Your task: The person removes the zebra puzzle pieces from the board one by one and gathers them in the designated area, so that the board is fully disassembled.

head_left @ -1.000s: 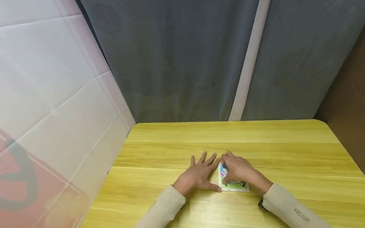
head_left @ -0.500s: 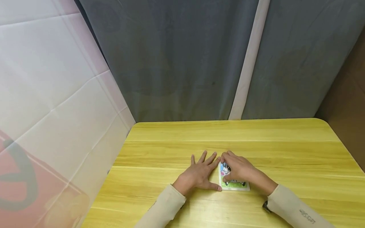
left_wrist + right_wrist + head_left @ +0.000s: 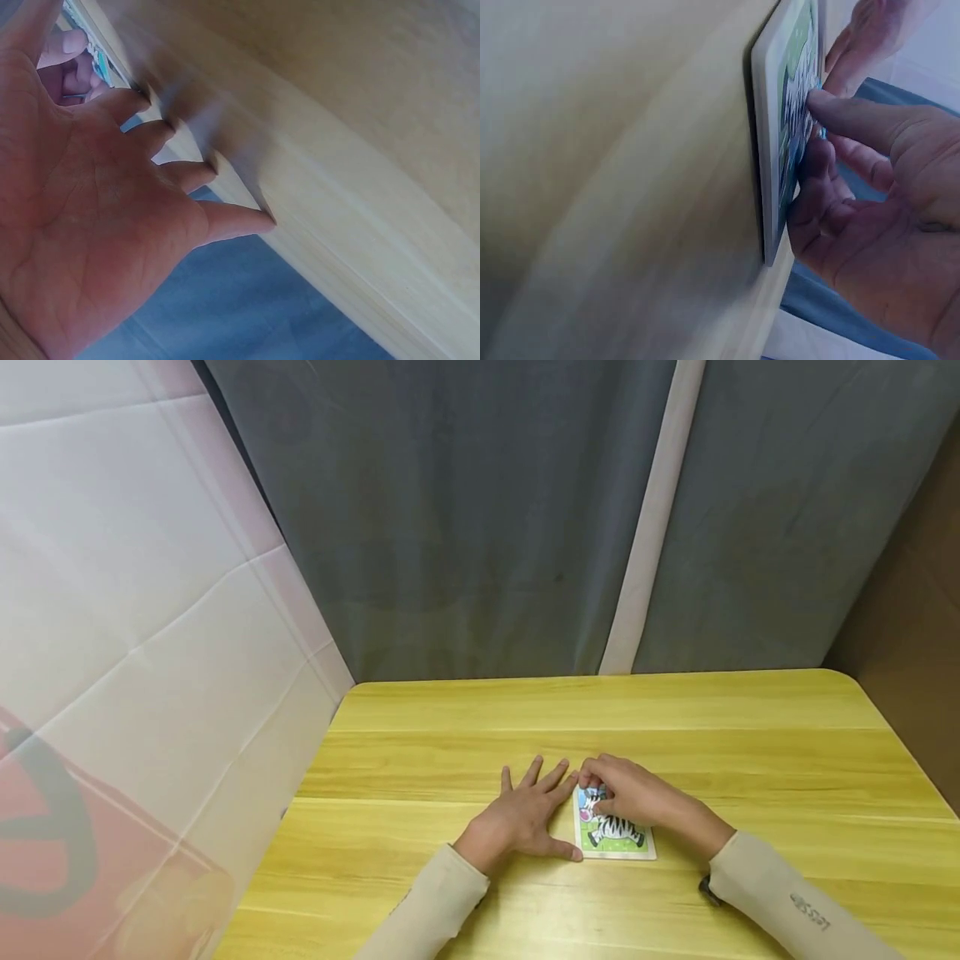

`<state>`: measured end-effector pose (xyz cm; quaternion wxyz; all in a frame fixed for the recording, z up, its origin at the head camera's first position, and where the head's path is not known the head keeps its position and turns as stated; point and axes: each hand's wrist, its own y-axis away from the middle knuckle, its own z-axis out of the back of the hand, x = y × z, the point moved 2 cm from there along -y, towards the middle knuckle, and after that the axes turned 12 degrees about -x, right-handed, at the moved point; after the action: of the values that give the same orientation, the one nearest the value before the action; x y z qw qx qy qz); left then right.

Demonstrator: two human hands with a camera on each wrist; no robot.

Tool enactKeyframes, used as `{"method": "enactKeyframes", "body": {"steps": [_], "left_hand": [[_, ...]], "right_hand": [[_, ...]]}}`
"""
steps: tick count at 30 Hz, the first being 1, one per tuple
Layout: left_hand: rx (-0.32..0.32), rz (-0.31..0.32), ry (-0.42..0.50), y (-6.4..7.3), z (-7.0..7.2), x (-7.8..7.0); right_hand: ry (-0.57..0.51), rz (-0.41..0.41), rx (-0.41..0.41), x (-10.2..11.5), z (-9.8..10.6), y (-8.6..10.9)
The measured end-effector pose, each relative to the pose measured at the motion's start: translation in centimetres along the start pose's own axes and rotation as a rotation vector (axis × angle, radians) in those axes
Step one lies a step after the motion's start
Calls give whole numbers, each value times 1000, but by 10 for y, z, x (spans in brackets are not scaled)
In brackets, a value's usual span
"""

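Observation:
A small zebra jigsaw puzzle (image 3: 618,835) in a pale frame lies flat on the table; in the right wrist view the puzzle (image 3: 789,82) shows edge-on. My left hand (image 3: 522,821) lies with fingers spread on the tabletop at its left, thumb touching the frame's lower left corner. In the left wrist view that hand (image 3: 105,195) has straight fingers touching the wood. My right hand (image 3: 628,789) bends over the puzzle's top, thumb and curled fingers pinching at the upper left, by the zebra's head. A bluish puzzle piece (image 3: 823,133) shows between those fingertips, mostly hidden.
The yellow wood-grain table (image 3: 435,743) ends at a grey curtain (image 3: 465,527) with a pale vertical strip (image 3: 652,518). A white printed sheet (image 3: 150,568) stands along the left side, a brown panel (image 3: 907,602) along the right.
My right thumb has slid up the puzzle toward the curled fingers, uncovering more of the zebra's body. The left hand has stayed in place.

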<state>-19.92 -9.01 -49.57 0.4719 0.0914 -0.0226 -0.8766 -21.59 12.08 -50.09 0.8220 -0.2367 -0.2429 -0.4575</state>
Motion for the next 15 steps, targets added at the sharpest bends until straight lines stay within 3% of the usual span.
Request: {"method": "enactKeyframes", "body": {"steps": [9,15], "left_hand": [[-8,-11,12,1,-3,-1],[-21,-24,16,0,-3,-2]], "right_hand": [[0,39,3,-5,0,-1],[-113,6,-38,-13,12,8]]}}
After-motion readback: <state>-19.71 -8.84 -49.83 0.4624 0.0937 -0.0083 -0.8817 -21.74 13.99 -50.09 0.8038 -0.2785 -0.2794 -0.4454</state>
